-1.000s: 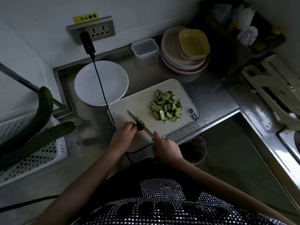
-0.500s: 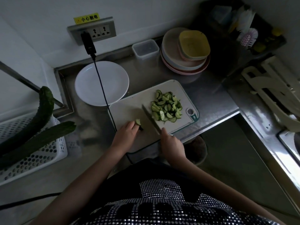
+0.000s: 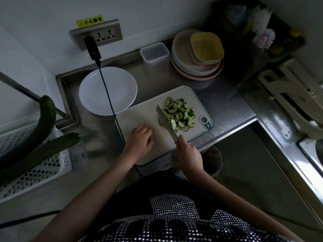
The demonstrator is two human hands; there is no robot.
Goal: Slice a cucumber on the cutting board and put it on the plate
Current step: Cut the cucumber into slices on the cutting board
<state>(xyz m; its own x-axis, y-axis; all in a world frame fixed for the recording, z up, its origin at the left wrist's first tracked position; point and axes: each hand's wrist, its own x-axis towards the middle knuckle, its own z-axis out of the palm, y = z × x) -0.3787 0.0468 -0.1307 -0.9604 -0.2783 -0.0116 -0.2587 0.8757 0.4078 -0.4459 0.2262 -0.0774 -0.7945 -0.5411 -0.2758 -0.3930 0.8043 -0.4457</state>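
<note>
Right grip [image 3: 189, 155] clamps knife [image 3: 166, 122] against cucumber slices [image 3: 180, 114]; left grip [image 3: 141, 140] loosely curled, holding nothing, on cutting board [image 3: 139, 116].

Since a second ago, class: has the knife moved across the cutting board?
Yes. The knife has slid right across the cutting board, away from the left hand, up against the slice pile.

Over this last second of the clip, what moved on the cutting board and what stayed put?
The right hand swept the knife rightward from the cucumber stub against the pile of cucumber slices, pushing a fresh piece along. The left hand no longer shows the stub and rests on the cutting board. The white plate, still bare, and the whole cucumbers in the basket stayed put.
</note>
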